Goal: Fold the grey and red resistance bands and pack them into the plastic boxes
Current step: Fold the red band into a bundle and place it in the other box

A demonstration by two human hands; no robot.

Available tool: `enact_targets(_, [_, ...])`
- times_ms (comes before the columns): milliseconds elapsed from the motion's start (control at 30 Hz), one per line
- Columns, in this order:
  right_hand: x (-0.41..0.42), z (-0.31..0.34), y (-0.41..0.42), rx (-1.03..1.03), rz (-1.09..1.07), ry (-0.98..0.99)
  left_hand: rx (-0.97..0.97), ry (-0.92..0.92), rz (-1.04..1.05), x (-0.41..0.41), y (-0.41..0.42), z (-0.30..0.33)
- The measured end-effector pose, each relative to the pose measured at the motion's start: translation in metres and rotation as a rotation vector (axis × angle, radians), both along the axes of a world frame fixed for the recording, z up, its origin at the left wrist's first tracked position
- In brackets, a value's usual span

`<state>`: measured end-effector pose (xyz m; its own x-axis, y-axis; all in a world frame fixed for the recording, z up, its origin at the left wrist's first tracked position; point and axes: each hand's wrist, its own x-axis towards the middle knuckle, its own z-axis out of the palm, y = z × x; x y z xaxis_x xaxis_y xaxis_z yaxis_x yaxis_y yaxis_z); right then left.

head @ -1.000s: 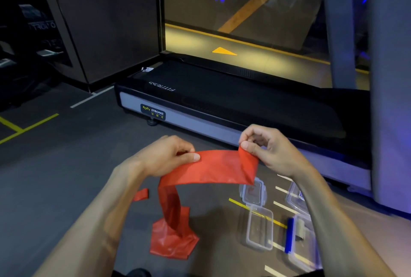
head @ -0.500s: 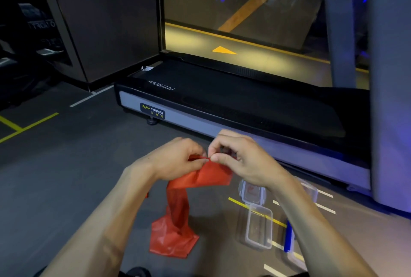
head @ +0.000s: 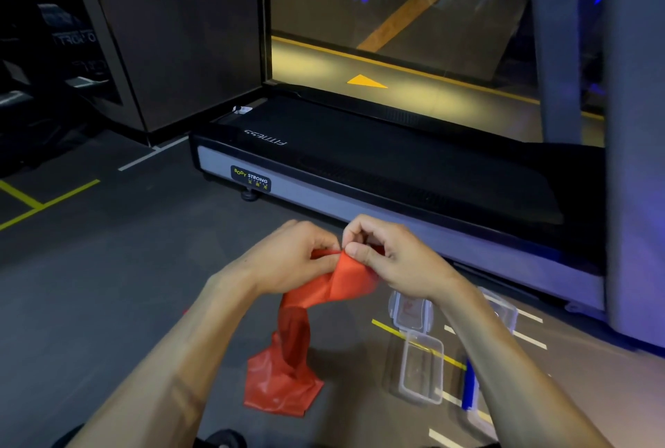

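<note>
The step in hand looks like the first fold of the red resistance band [head: 288, 350]: its loose tail lies crumpled in a heap on the floor [head: 108, 285] nearest the person, and a twisted strip rises from it to the hands. The left hand [head: 288, 260] pinches the upper edge between thumb and curled fingers. The right hand [head: 392, 257], touching it, pinches the same edge, so a short doubled flap hangs below both. The band is thin, glossy and limp, slightly see-through where it twists. The next move probably calls for holding the matched ends in one hand and drawing more of the strip up to double it again, keeping the edges square.

Just right of the band, open clear plastic boxes [head: 421, 372] sit on the floor's yellow line; one shows something red inside. No grey band is visible. Beyond stands a treadmill [head: 360, 167].
</note>
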<state>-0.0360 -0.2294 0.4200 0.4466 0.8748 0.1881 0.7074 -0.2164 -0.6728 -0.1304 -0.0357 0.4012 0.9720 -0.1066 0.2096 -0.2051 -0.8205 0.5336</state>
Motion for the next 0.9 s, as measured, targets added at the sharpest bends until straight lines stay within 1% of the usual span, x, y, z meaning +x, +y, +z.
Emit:
enact_targets(33, [-0.001,0.002,0.001,0.001,-0.003,-0.027,-0.051,0.018,0.009,0.000,0.001,-0.002])
enact_targets(67, [-0.003,0.006,0.002,0.004,-0.005,-0.062,-0.153,0.062,-0.003,0.001,0.002,-0.004])
enact_targets(133, [-0.002,0.017,0.001,0.003,-0.007,-0.147,-0.433,0.197,-0.069,0.001,0.005,-0.008])
enact_targets(167, [-0.001,0.024,-0.001,0.004,-0.011,-0.190,-0.542,0.250,-0.091,0.001,0.007,-0.010])
enact_targets(233, [0.003,0.038,-0.008,0.011,-0.030,-0.248,-0.644,0.291,-0.094,0.001,0.012,-0.014])
enact_targets(367, [0.013,0.050,-0.024,-0.012,-0.096,-0.282,-0.654,0.306,-0.061,0.004,0.017,-0.022])
enact_targets(533, [0.027,0.036,-0.034,-0.043,-0.150,-0.275,-0.658,0.272,-0.043,0.009,0.016,-0.022])
enact_targets(733, [0.036,0.023,-0.040,-0.043,-0.169,-0.245,-0.596,0.268,-0.037,0.011,0.016,-0.019])
enact_targets(833, [0.036,0.019,-0.041,-0.006,-0.151,-0.148,-0.607,0.244,-0.022,0.011,0.018,-0.016])
enact_targets(900, [0.034,0.016,-0.042,0.023,-0.101,-0.055,-0.549,0.262,-0.015,0.010,0.021,-0.014])
